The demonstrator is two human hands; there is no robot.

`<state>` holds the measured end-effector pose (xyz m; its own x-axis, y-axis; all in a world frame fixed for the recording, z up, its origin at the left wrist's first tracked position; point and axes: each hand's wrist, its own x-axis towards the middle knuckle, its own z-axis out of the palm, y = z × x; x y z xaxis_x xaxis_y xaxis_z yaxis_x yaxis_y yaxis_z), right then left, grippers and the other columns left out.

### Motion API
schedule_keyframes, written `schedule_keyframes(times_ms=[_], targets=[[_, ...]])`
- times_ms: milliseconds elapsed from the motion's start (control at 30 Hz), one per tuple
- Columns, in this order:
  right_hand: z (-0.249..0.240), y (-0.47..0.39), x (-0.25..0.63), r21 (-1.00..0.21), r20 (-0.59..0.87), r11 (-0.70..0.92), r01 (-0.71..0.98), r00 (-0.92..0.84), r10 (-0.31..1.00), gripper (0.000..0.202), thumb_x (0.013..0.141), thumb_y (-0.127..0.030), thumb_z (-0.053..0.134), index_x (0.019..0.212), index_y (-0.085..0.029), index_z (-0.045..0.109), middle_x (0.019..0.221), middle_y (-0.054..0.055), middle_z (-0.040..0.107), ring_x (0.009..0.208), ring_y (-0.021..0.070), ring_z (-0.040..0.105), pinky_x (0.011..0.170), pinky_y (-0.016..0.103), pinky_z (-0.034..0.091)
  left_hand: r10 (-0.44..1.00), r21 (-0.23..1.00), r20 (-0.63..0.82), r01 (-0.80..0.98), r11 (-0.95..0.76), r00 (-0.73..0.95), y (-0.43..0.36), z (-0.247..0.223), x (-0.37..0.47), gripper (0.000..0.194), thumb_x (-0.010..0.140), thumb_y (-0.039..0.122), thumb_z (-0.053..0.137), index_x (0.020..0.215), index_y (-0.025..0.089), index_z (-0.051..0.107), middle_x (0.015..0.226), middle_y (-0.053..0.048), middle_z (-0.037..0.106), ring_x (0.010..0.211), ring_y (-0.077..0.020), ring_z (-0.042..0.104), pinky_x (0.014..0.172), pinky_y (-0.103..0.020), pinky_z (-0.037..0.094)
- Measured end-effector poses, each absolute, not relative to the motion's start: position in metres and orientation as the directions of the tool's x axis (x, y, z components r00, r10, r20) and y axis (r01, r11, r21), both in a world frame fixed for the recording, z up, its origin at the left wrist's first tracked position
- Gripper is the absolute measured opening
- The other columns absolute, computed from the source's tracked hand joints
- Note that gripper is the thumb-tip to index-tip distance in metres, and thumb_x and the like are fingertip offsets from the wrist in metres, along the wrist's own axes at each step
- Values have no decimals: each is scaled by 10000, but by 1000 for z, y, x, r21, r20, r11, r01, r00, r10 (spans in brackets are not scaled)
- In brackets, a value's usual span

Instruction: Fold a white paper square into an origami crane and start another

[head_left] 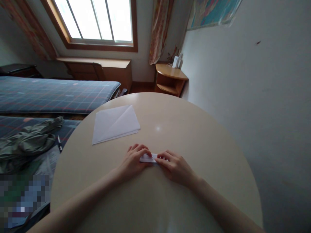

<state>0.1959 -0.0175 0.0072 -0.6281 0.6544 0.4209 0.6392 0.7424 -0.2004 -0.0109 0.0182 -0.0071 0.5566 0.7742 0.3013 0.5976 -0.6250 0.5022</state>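
Angled toward each other, left hand (135, 158) and right hand (175, 164) (nearly touching) pinch a small, folded white paper strip (146, 158).

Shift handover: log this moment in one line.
left hand: holding folded paper | right hand: holding same folded paper | larger white paper: on table, beyond left hand

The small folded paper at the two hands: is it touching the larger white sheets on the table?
Apart. The head view shows a bare strip of tabletop between the small folded paper and the larger white sheets.
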Motion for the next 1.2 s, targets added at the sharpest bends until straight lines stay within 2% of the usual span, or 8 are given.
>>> schedule_keyframes(times_ms=[200, 267, 567, 700, 833, 933, 1067, 1200], targets=[[-1, -18, 190, -495, 386, 572, 654, -424, 819, 189, 810, -51, 496, 880, -178, 617, 862, 62, 626, 810, 178, 547, 723, 294, 485, 787, 522, 271, 602, -604, 555, 18, -6, -10, 204, 708, 330, 734, 857, 234, 633, 936, -14, 610, 910, -208, 503, 811, -349, 358], [-1, -18, 187, -531, 348, 510, 677, -374, 859, 171, 802, -37, 502, 825, -177, 597, 835, 56, 612, 801, 181, 541, 731, 303, 483, 787, 524, 265, 602, -602, 557, 18, -5, -11, 206, 699, 313, 742, 855, 234, 633, 944, -16, 607, 915, -211, 499, 813, -354, 357], [3, -23, 179, -341, 242, 467, 816, -404, 882, 235, 755, 34, 457, 867, -140, 569, 866, 89, 570, 828, 204, 486, 747, 325, 463, 791, 503, 267, 621, -602, 550, 17, -4, -10, 223, 689, 302, 748, 862, 222, 632, 944, -20, 601, 911, -207, 511, 811, -347, 370], [0, -21, 185, -327, 353, 576, 749, -469, 810, 162, 816, -36, 450, 797, -153, 562, 811, 74, 587, 773, 184, 494, 682, 288, 459, 735, 459, 364, 576, -676, 572, 13, -9, -11, 114, 753, 301, 696, 816, 221, 645, 908, -20, 610, 866, -178, 535, 814, -334, 377], [0, -19, 192, -222, 487, 741, 633, -587, 647, 185, 858, -86, 421, 766, -155, 566, 784, 72, 615, 717, 170, 494, 629, 273, 449, 598, 460, 483, 396, -795, 639, 11, -14, -11, 96, 871, 223, 549, 840, 197, 636, 919, -34, 638, 859, -145, 560, 803, -284, 438], [0, -20, 194, -145, 538, 785, 603, -618, 574, 204, 867, -84, 403, 791, -152, 580, 784, 67, 631, 709, 166, 500, 638, 279, 452, 536, 501, 448, 296, -813, 715, 9, -11, -10, 159, 912, 161, 455, 975, 175, 600, 1017, -51, 638, 943, -138, 570, 812, -243, 478], [-3, -21, 195, -125, 554, 794, 594, -622, 553, 209, 878, -85, 392, 825, -138, 587, 830, 79, 642, 746, 169, 518, 660, 283, 468, 543, 459, 338, 369, -808, 769, 6, -4, -11, 192, 917, 137, 425, 1022, 175, 581, 1082, -51, 624, 1004, -156, 566, 840, -267, 495], [-4, -22, 194, -157, 551, 794, 587, -615, 564, 195, 873, -76, 409, 812, -134, 586, 849, 79, 646, 763, 162, 530, 669, 270, 484, 573, 437, 326, 417, -797, 752, 2, -1, -11, 180, 915, 143, 430, 988, 178, 591, 1101, -43, 625, 1005, -158, 571, 842, -273, 502]])
